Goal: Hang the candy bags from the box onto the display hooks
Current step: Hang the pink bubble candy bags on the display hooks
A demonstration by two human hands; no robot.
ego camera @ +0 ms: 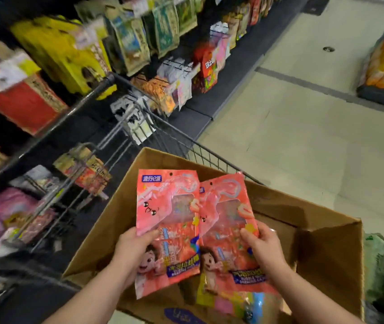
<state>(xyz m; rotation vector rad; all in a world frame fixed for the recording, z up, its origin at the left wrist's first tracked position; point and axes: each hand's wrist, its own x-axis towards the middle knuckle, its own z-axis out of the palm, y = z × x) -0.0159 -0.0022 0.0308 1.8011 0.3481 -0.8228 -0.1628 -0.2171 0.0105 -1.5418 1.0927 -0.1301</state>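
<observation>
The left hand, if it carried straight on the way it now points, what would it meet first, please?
Likely the wire cart rim beyond the cardboard box, since the left hand points up and forward with its pink candy bag. Depth is unclear.

Both hands raised, forearms bare: left hand [132, 250] and right hand [263, 245] each pinching closed, thumbs on top.

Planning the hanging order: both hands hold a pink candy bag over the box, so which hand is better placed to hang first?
Probably the left hand: its candy bag is on the side of the display hooks; the right hand is farther away, over the box.
</observation>
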